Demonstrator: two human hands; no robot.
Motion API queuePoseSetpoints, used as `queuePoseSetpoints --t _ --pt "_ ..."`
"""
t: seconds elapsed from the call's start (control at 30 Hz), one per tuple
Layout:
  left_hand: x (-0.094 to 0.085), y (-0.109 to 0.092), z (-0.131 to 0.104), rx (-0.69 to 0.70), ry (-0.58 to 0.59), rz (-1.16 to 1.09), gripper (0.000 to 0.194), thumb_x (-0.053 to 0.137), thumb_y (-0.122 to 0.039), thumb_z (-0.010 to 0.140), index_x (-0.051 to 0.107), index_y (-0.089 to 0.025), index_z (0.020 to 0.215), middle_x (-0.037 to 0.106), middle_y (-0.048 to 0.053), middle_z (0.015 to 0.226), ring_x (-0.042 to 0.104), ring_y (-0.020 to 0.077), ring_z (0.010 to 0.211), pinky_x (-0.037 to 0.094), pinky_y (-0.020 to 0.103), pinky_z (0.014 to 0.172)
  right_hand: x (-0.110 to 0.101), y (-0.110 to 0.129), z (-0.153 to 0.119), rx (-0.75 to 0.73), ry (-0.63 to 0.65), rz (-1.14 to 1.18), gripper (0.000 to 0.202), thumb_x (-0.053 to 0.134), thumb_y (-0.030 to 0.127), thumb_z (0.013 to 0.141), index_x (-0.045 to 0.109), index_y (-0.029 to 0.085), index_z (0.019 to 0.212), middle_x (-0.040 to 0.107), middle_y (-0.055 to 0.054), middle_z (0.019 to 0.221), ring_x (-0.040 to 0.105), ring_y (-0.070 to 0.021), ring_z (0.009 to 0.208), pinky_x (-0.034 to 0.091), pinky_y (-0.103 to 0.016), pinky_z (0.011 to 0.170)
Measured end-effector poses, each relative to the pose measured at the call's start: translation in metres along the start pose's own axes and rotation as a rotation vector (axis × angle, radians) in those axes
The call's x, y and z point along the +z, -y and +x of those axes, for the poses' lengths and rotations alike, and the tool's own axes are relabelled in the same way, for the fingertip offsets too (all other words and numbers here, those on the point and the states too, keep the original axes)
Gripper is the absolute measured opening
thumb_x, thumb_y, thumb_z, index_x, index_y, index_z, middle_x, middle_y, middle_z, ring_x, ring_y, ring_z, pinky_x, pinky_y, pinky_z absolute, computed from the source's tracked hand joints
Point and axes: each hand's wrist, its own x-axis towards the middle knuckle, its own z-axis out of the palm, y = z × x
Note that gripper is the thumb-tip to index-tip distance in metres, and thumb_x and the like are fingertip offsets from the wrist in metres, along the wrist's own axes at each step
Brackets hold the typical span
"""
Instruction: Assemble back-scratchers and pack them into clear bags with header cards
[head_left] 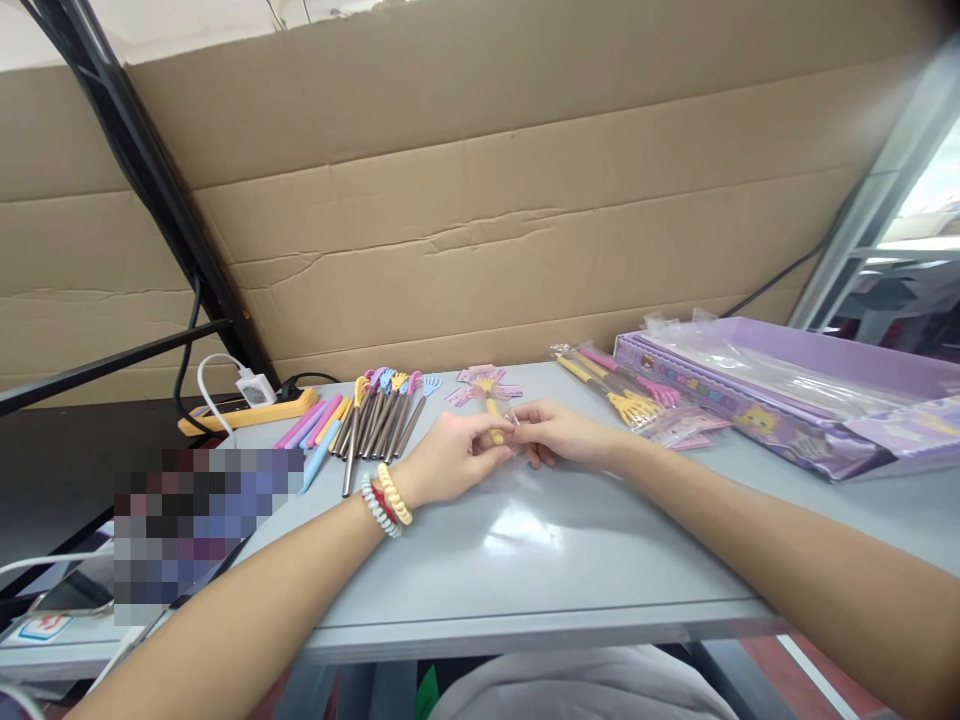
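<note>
Both hands meet over the middle of the grey table. My left hand (pixel 457 455), with coiled bands at its wrist, is closed on a yellow stick (pixel 493 410) whose small hand-shaped head points away from me. Close against it, the fingers of my right hand (pixel 546 432) are pinched together by the stick's lower end; what they hold is too small to make out. Pink printed cards (pixel 480 376) lie just behind the stick. Left of my hands is a bunch of metal rods (pixel 382 420) with coloured hand-shaped heads, beside several coloured tubes (pixel 319 430).
Bagged yellow and pink sticks (pixel 611 385) lie right of my hands. A purple display box (pixel 750 400) with clear bags stands at the right. At the left are a yellow power strip (pixel 289 408), white cables and a blurred-out patch. Cardboard (pixel 480 200) rises behind the table (pixel 465 580).
</note>
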Motion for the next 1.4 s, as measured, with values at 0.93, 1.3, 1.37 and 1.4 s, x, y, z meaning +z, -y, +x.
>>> queuePoseSetpoints --t 0.93,1.3,1.37,1.4 --pt "-0.004 -0.003 0.007 -0.316 -0.125 -0.557 0.013 0.064 -0.024 0.071 0.058 -0.014 0.078 0.059 -0.003 0.061 0.054 0.0075 0.053 0.048 0.023 0.055 -0.002 0.010 -0.018 -0.694 -0.221 -0.656 0.024 0.059 0.041 0.082 0.063 0.020 0.072 0.059 -0.003 0.064 0.047 -0.0116 0.056 0.037 -0.026 0.058" --pt "-0.006 -0.001 0.004 -0.269 -0.075 -0.305 0.013 0.057 -0.028 0.077 0.060 -0.015 0.077 0.059 -0.002 0.056 0.052 0.0092 0.051 0.041 0.022 0.051 -0.001 0.011 -0.019 -0.666 -0.124 -0.648 0.015 0.056 0.025 0.083 0.066 0.019 0.073 0.061 -0.003 0.068 0.050 -0.0114 0.058 0.038 -0.025 0.057" --pt "-0.005 0.000 0.003 -0.192 -0.049 -0.097 0.015 0.054 -0.028 0.079 0.062 -0.016 0.075 0.056 -0.003 0.053 0.048 0.0087 0.049 0.037 0.022 0.049 -0.001 0.009 -0.018 -0.609 -0.062 -0.686 0.015 0.057 0.024 0.081 0.066 0.019 0.072 0.062 -0.003 0.069 0.051 -0.0116 0.060 0.038 -0.025 0.058" --pt "-0.005 0.000 0.002 -0.147 -0.037 -0.005 0.017 0.053 -0.028 0.080 0.063 -0.017 0.073 0.055 -0.003 0.052 0.047 0.0085 0.048 0.035 0.022 0.049 -0.001 0.008 -0.018 -0.575 -0.038 -0.715 0.014 0.057 0.023 0.081 0.066 0.018 0.071 0.062 -0.003 0.069 0.051 -0.0117 0.060 0.038 -0.025 0.058"
